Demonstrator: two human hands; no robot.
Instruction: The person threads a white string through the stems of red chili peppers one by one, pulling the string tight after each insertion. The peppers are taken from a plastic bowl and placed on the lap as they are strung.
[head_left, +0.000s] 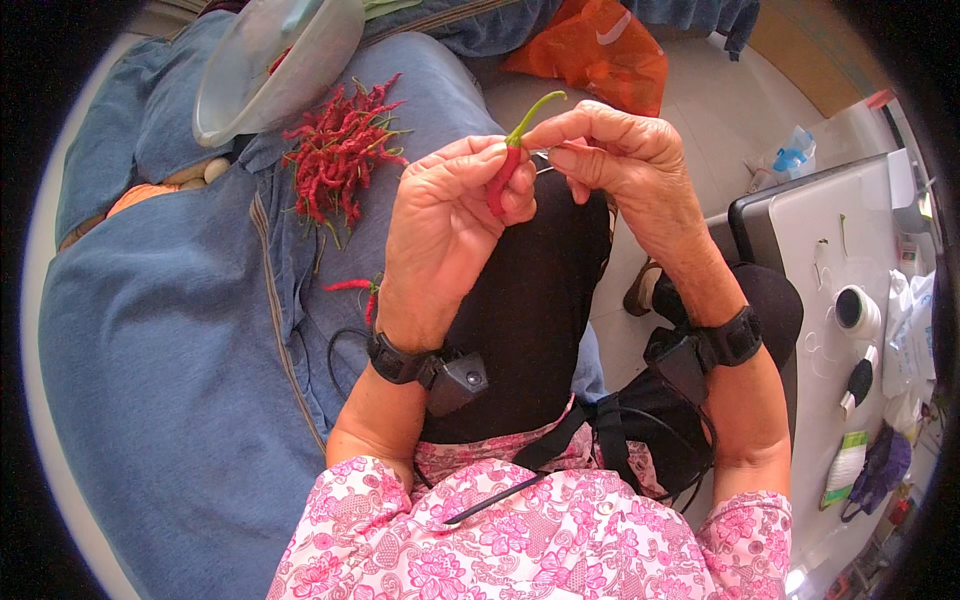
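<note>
A red chili pepper (504, 180) with a long green stem is pinched between the thumb and fingers of my left hand (457, 187), stem end up. My right hand (619, 154) is close by on the right, its index fingertip at the base of the stem. Between its thumb and fingers is something thin, perhaps a needle or thread, too small to tell. Left of my hands, a pile of wrinkled red chilies (341, 154) lies on the blue cloth (172, 300). Nearer to me, a few loose chilies (352, 285) lie beside my left wrist.
A translucent plastic basin (300, 71) tilts at the upper left. An orange bag (600, 52) is on the floor ahead. On the table (787, 225) at right are a thread spool (857, 311), loose thread, a brush-like object (859, 381), wrapped white cord (845, 466) and plastic bags (909, 330).
</note>
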